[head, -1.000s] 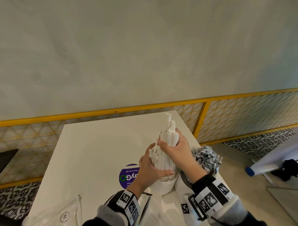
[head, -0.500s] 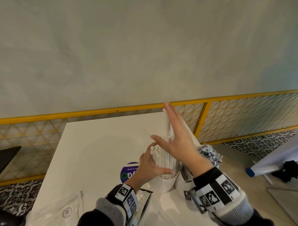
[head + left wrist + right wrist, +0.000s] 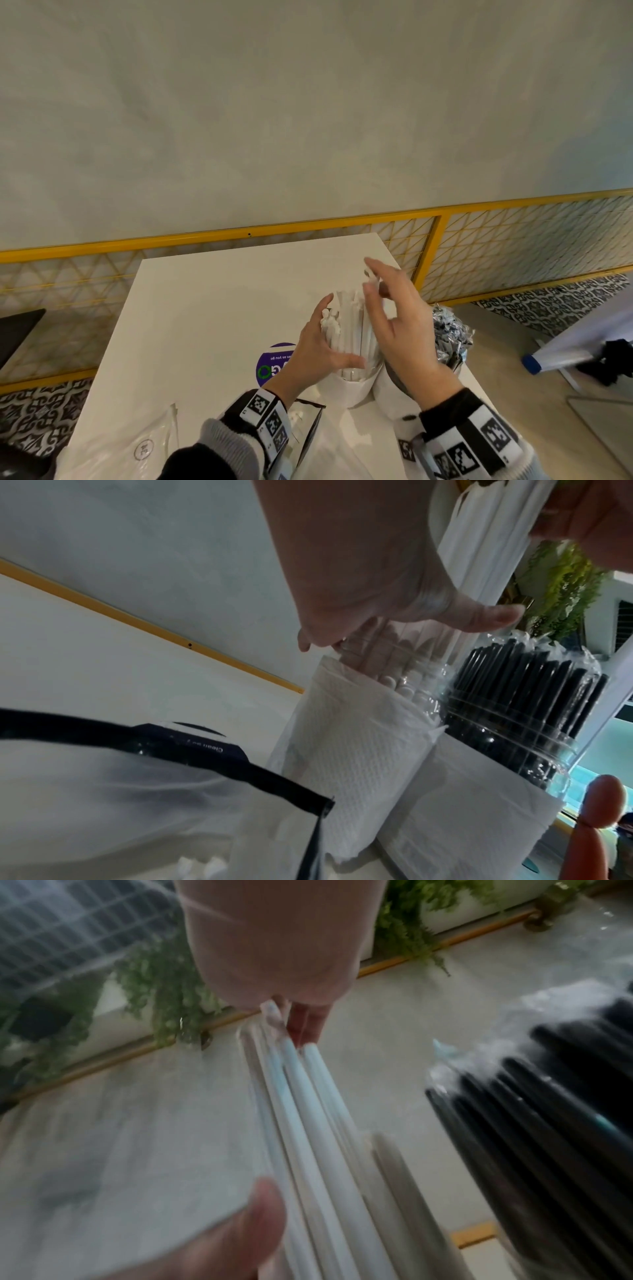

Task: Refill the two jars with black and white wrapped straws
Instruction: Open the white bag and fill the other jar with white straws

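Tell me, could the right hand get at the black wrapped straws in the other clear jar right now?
Probably yes. The right hand is open and holds nothing, and the black wrapped straws stand just beside it with their tops uncovered; nothing blocks the way.

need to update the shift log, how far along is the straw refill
Looks done: the black straws fill their jar. In hand: the white straws stand bunched in the other jar; the left hand steadies them with straight fingers, the open right hand touches their tips. Left: settling the bunch. An opened bag lies nearby.
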`<control>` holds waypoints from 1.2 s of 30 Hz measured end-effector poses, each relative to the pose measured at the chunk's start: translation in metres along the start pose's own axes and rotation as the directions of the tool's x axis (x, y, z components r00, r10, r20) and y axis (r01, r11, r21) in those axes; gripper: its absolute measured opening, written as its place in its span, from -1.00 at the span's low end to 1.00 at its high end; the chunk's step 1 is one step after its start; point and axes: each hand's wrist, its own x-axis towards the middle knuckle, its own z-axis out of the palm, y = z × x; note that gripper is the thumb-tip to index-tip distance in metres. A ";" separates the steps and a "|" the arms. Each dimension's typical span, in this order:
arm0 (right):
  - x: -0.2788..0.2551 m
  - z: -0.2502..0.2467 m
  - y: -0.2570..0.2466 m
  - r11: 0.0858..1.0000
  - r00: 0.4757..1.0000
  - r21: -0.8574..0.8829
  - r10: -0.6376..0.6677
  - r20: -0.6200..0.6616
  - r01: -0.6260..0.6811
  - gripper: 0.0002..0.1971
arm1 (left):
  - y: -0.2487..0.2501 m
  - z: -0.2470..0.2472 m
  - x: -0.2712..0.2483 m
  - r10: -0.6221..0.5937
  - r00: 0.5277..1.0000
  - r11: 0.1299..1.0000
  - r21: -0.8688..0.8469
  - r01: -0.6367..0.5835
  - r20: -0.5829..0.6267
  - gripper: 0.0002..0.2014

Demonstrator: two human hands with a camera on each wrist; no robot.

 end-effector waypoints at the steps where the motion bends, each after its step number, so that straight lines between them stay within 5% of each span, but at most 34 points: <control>1: 0.006 -0.002 0.001 0.999 1.000 0.022 0.028 0.014 -0.028 -0.73 | 0.002 -0.003 -0.001 -0.018 1.000 1.000 -0.010 0.018 0.020 0.10; 10: -0.008 -0.006 0.018 0.958 0.942 -0.010 0.283 0.179 -0.285 -0.73 | 0.006 -0.027 0.011 0.000 0.999 0.999 0.036 -0.001 0.045 -0.54; 13: -0.014 -0.006 0.011 0.900 0.886 0.090 0.396 0.242 -0.427 -0.71 | 0.009 -0.027 0.012 0.052 0.995 0.999 0.021 -0.050 -0.081 -0.70; 17: -0.029 0.003 0.007 0.891 0.856 0.089 0.394 0.334 -0.445 -0.65 | 0.027 -0.026 0.013 0.144 0.963 0.985 -0.057 -0.161 -0.228 -0.83; 22: -0.058 0.016 0.012 0.916 0.857 -0.044 0.390 0.337 -0.399 -0.28 | 0.035 -0.021 0.011 0.118 0.990 0.991 -0.049 -0.122 -0.081 -0.71; 24: -0.057 0.020 0.016 0.904 0.871 -0.120 0.428 0.241 -0.411 -0.01 | 0.032 -0.015 0.006 0.111 0.993 0.991 -0.069 -0.114 -0.049 -0.38; 27: -0.045 0.024 0.018 0.759 0.716 -0.068 0.637 0.287 -0.648 0.33 | 0.030 -0.008 0.005 0.094 0.993 0.981 -0.163 -0.105 -0.075 0.11; 29: -0.044 0.031 0.026 0.649 0.607 -0.008 0.717 0.343 -0.761 0.40 | 0.038 -0.005 0.006 0.041 0.999 0.972 -0.229 -0.047 -0.029 0.04; 31: -0.050 0.039 0.037 0.587 0.573 0.067 0.750 0.332 -0.807 0.35 | 0.044 -0.001 0.010 0.004 1.000 0.969 -0.246 0.003 0.028 -0.12; 34: -0.056 0.045 0.044 0.588 0.609 0.165 0.743 0.279 -0.792 0.22 | 0.043 0.002 0.012 0.011 1.000 0.973 -0.233 -0.005 0.026 -0.13; 36: -0.057 0.042 0.043 0.638 0.679 0.234 0.697 0.230 -0.734 0.14 | 0.043 0.001 0.009 0.083 0.997 0.962 -0.260 -0.082 -0.007 -0.26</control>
